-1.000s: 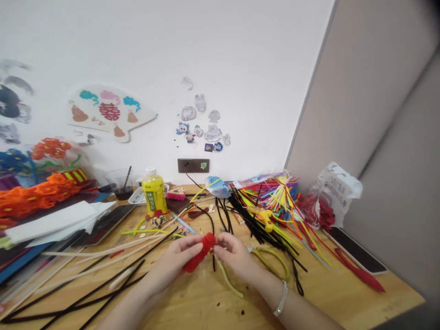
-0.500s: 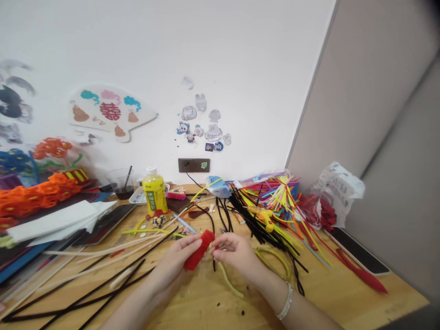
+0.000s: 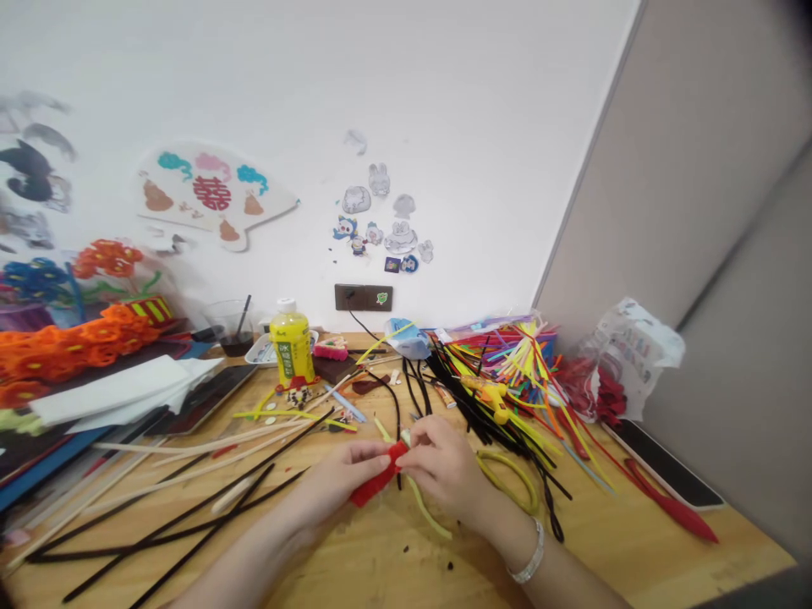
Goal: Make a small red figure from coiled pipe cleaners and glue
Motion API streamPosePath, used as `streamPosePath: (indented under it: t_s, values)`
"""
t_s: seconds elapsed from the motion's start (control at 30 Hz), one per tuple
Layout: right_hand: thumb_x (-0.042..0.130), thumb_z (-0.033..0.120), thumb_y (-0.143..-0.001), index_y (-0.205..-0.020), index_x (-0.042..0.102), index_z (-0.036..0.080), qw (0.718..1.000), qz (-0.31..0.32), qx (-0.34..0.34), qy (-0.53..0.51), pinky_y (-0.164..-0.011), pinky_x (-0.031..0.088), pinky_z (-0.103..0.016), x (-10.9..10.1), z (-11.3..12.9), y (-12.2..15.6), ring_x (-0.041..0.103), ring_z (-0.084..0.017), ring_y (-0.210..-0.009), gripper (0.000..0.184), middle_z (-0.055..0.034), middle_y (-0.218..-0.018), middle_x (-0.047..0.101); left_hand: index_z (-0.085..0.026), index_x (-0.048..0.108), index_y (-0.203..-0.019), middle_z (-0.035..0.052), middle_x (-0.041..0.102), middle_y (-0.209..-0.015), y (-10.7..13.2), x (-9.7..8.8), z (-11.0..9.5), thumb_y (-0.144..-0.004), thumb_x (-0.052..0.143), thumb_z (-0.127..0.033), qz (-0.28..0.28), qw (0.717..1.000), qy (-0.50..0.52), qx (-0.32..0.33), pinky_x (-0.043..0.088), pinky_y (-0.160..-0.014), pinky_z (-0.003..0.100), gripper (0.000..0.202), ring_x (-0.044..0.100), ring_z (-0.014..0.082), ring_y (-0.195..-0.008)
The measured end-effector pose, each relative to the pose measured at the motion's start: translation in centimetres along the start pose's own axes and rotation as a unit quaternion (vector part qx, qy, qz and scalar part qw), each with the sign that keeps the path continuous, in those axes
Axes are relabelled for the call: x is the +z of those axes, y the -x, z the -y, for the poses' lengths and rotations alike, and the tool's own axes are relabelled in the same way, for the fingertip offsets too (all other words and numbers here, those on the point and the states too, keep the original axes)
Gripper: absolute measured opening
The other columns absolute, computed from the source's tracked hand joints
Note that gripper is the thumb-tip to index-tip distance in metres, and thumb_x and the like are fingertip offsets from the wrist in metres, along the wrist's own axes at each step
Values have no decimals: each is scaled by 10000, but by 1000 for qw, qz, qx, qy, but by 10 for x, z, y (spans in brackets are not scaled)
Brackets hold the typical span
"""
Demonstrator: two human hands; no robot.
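Observation:
A red fuzzy piece (image 3: 378,484), flat like a band of pipe cleaners pressed side by side, is held between both hands over the front middle of the table. My left hand (image 3: 346,482) is closed on its left side, thumb on top. My right hand (image 3: 441,463) pinches its upper right end with thumb and fingers. Something small and pale (image 3: 406,436) shows at the right fingertips; I cannot make out what it is. A yellow-green pipe cleaner (image 3: 428,512) runs out below the right hand. The fingers hide part of the red piece.
Black pipe cleaners (image 3: 158,533) and cream ones lie at the left. A yellow bottle (image 3: 293,347) stands behind. At the right are a heap of coloured pipe cleaners (image 3: 526,364), a yellow glue gun (image 3: 491,396) and a phone (image 3: 666,465). Orange flowers (image 3: 95,338) stand far left.
My right hand has come in to the red piece and now pinches its end. The red piece has tilted flatter. The camera view has shifted slightly.

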State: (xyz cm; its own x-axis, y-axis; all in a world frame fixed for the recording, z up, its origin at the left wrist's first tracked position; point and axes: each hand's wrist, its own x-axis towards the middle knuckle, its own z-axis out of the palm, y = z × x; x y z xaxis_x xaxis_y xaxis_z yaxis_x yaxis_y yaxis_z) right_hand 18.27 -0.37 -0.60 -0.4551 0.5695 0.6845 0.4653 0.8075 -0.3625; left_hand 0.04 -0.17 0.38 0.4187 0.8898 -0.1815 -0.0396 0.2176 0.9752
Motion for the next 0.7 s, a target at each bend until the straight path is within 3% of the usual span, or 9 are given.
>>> streamPosePath:
  t_s: [0.1, 0.23, 0.33, 0.43, 0.53, 0.7]
  values:
    - [630, 219, -754, -713, 661, 200, 983, -9, 105, -150, -758, 427, -306, 4, -2, -3, 525, -164, -873, 55, -43, -922, 524, -156, 702, -909, 5, 714, -746, -1, -2, 1, -679, 669, -372, 33, 997, -65, 16, 327, -506, 187, 317, 521, 91, -559]
    - [708, 264, -665, -626, 619, 172, 920, -18, 217, -325, -750, 446, -293, 17, -7, -3, 552, -170, -874, 134, -38, -891, 537, -142, 699, -857, 9, 709, -727, -5, -4, 3, -677, 654, -359, 30, 990, -137, 35, 369, -515, 205, 286, 550, 112, -568]
    - [736, 283, -624, -798, 629, 186, 872, -20, 280, -401, -716, 457, -283, 26, -9, -2, 568, -156, -809, 226, -18, -832, 578, -136, 660, -838, 41, 714, -813, -8, -3, 6, -614, 695, -301, -6, 990, -124, 65, 457, -680, 274, 280, 625, 177, -729]
    - [744, 351, -605, -874, 617, 173, 826, -4, 336, -453, -558, 456, -241, 31, -9, 0, 561, -128, -649, 346, -4, -742, 594, -144, 582, -929, 46, 703, -794, -7, 0, 9, -588, 698, -264, -32, 990, -96, 101, 468, -771, 337, 380, 642, 207, -783]
    - [743, 385, -598, -745, 618, 148, 826, -20, 346, -444, -488, 434, -220, 31, -8, 0, 527, -99, -535, 305, 13, -630, 570, -144, 516, -1021, 30, 689, -744, -6, 2, 9, -606, 667, -265, -23, 989, -91, 112, 475, -765, 353, 458, 643, 202, -751]
    - [754, 356, -581, -688, 621, 149, 835, -47, 350, -422, -457, 426, -205, 31, -5, -1, 515, -82, -484, 269, 24, -596, 563, -134, 513, -1021, 57, 693, -804, -4, 3, 6, -609, 646, -267, -5, 989, -115, 97, 467, -801, 361, 453, 646, 216, -805]
